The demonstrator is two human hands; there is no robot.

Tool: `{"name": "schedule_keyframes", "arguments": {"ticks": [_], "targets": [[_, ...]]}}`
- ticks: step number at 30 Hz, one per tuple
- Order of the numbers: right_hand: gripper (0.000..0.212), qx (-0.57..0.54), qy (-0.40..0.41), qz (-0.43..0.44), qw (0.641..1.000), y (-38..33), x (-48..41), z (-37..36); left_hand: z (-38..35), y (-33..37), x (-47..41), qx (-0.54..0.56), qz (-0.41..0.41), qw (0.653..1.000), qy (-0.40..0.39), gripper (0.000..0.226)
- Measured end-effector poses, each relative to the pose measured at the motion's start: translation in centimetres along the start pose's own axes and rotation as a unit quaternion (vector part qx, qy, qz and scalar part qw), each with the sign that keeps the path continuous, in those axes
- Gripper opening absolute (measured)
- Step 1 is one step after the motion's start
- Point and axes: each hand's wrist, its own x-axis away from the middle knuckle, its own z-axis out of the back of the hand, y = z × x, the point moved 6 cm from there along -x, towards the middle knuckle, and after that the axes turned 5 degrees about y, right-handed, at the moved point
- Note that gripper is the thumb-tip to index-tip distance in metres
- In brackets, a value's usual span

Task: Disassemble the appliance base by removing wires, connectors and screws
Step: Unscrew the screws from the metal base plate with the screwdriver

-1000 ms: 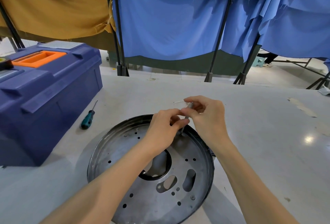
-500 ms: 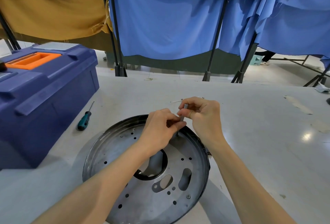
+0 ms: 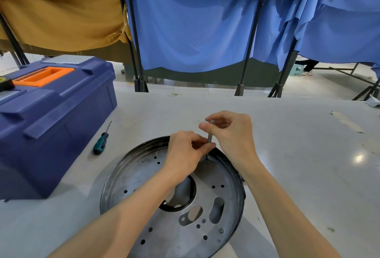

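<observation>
— Where is the appliance base (image 3: 133, 177) lying?

— It lies flat on the grey counter (image 3: 298, 165), directly in front of the person, with the inner side up. It is a round dark metal pan with one big round opening in the middle, two longer slots beside it and many small holes. Near its front right edge I see one small screw head (image 3: 221, 230).

— And the hands, what do they do?

— Both grip the same thing, a thin grey rod (image 3: 209, 138). It stands almost upright above the far part of the base, and its lower tip touches the metal just inside the far rim. The right hand (image 3: 234, 134) pinches the upper part of the rod between the thumb and the curled fingers. The left hand (image 3: 185, 152) pinches the lower part, just below the right one. The two hands are nearly touching.

— Is the rod a tool or a wire?

— I cannot tell; the fingers hide most of it.

— What else is on the counter?

— On the left stands a big dark blue toolbox (image 3: 51, 126) with an orange part on its lid. Between it and the base lies a small screwdriver (image 3: 100, 144) with a teal handle, apart from both, its tip pointing away from the person. Behind the counter hang blue curtains (image 3: 195, 31) and, more to the left, an ochre cloth (image 3: 61, 15).
</observation>
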Motion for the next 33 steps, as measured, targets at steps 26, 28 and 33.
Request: {"name": "schedule_keyframes", "arguments": {"ticks": [26,28,33], "targets": [[0.016,-0.082,-0.019,-0.008,0.996,0.8,0.2,-0.5,-0.1,-0.7,0.0,0.047,0.065,0.997,-0.013,0.016],[0.044,-0.159,-0.012,-0.113,0.981,1.2,0.0,-1.3,-0.2,-0.8,0.1,0.06,0.076,0.995,-0.011,0.016],[0.056,-0.188,0.027,-0.229,0.955,0.5,-0.7,-4.0,-0.2,-0.8,0.1,0.055,0.079,0.995,-0.015,0.018]]}}
